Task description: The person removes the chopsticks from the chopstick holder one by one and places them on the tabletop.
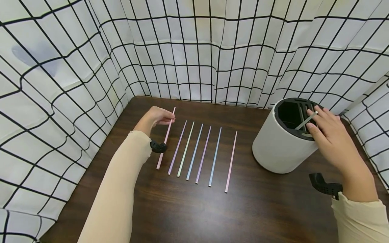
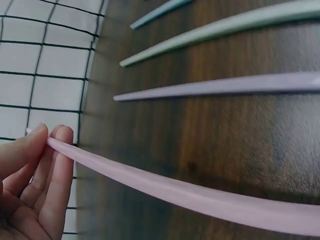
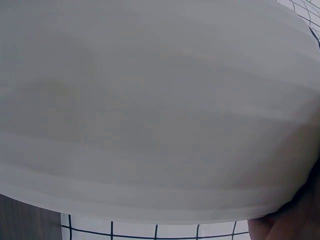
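Observation:
Between thumb and fingers, my left hand (image 1: 156, 116) pinches a pink chopstick (image 1: 168, 131) near its thin far end. The left wrist view shows the thumb and fingertips on that chopstick (image 2: 165, 188). To its right lies a row of several pastel chopsticks, with a purple chopstick (image 1: 177, 147) nearest, then a green chopstick (image 1: 186, 148). My right hand (image 1: 337, 141) is over the white utensil holder (image 1: 276, 148), holding a pale chopstick (image 1: 306, 120) slantwise across its black slotted top. The holder's wall (image 3: 150, 115) fills most of the right wrist view, hiding most of this hand.
Two blue chopsticks (image 1: 194, 152), a second purple chopstick (image 1: 203, 154) and a second pink chopstick (image 1: 231, 162) lie roughly parallel on the dark wooden table (image 1: 212, 216). A white cloth with black grid lines (image 1: 188, 54) hangs behind and at both sides.

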A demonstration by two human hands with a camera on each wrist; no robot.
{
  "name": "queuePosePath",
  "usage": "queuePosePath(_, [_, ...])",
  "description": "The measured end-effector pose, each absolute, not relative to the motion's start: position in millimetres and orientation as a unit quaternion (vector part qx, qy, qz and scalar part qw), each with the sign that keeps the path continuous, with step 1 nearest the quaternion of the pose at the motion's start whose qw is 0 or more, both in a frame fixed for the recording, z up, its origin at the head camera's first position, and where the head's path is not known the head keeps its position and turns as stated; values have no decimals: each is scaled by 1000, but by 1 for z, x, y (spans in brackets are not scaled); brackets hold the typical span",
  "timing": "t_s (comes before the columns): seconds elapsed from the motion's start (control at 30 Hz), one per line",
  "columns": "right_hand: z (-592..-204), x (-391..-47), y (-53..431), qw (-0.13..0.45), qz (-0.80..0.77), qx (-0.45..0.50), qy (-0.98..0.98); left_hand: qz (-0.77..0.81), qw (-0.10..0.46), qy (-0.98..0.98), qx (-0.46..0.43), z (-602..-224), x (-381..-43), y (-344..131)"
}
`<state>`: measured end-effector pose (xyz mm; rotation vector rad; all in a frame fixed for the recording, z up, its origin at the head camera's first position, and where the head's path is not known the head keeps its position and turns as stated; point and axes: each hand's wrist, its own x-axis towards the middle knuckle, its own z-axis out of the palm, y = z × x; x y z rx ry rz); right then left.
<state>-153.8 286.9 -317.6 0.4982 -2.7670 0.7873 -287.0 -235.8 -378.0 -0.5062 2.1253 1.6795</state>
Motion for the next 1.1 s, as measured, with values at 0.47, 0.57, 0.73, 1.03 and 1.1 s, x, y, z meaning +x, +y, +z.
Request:
queuePosePath(0.47, [-317,-156,286,113,268,172,-941,587,194,752,-227,-405,-295,-237])
queuePosePath(0.57, [-317,-157,286,112,266,172,-942,580,192,755,-237,-407,-293,-235])
queuePosePath(0.73, [-316,-157,285,111,264,170,-943,585,205,747,-240,-407,-289,-232])
queuePosePath(1.03, [-317,-156,284,108,268,171,-942,574,167,756,-267,-417,-284,-227])
queuePosePath(1.1, [-317,-156,284,110,267,171,-942,568,164,761,-266,-418,-283,-226])
